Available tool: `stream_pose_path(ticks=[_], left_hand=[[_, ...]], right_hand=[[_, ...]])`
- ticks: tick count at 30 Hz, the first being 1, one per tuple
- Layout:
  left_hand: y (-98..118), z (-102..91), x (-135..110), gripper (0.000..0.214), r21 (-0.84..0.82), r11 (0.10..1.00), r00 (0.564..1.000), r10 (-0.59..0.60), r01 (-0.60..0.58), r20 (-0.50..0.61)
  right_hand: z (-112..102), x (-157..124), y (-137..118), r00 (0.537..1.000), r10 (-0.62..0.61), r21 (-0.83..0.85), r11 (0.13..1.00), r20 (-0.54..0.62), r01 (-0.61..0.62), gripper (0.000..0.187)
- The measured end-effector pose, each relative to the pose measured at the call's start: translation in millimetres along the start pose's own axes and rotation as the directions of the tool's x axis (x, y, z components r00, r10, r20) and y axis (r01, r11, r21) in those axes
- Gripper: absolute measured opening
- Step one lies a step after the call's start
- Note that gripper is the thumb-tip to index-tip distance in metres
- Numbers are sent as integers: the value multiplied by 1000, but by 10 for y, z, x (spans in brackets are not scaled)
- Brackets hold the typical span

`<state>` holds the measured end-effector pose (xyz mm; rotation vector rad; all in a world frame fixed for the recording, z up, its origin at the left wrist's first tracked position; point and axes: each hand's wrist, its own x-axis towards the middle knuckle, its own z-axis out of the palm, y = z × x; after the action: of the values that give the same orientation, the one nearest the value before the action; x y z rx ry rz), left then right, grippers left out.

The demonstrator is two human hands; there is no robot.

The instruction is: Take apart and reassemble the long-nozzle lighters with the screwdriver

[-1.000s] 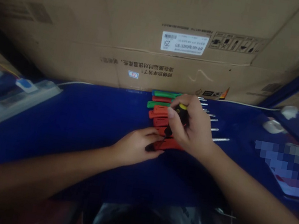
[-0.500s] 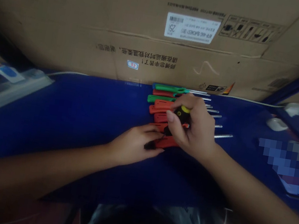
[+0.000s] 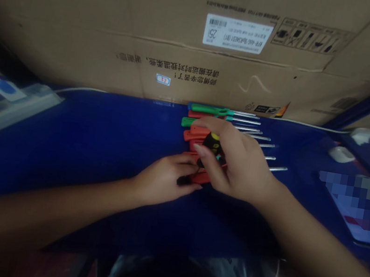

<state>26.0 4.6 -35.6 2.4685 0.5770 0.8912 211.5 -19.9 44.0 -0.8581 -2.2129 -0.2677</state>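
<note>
My right hand is closed around a screwdriver with a short black-and-yellow handle. Its tip points down at the nearest orange-red stick lighter, though my fingers partly cover the contact. Thumb and fingers of my left hand pinch that lighter by its dark left end. Beyond my hands, several more lighters lie side by side in a row, among them a green lighter at the back and a red-orange lighter. Their slim metal tubes point right.
A large cardboard box with a white label stands behind the blue tabletop. A white cable runs along its base. At right are a small white case and a partly blurred phone-like object.
My right hand, with the screwdriver, has shifted slightly left and its handle has turned and tilted. My left hand stays on the same lighter.
</note>
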Motion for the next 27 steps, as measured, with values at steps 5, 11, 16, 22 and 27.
stream_pose_path(ticks=[5,11,16,22,27], left_hand=[[12,-24,21,15,-2,1000,1000,6,-6,23],[11,-25,23,12,-39,999,1000,5,-4,24],[23,-33,27,15,-50,999,1000,-6,7,19],[43,-40,26,11,-53,999,1000,-10,10,0],[44,-32,19,15,-42,999,1000,-29,29,11]], right_hand=[[-92,2,104,999,-27,26,999,46,26,29],[-116,-12,123,999,0,54,999,33,-2,21],[-144,9,109,999,-24,11,1000,-28,24,9],[-122,9,104,996,81,-6,997,37,-80,24],[-108,1,99,995,93,15,995,37,-94,20]])
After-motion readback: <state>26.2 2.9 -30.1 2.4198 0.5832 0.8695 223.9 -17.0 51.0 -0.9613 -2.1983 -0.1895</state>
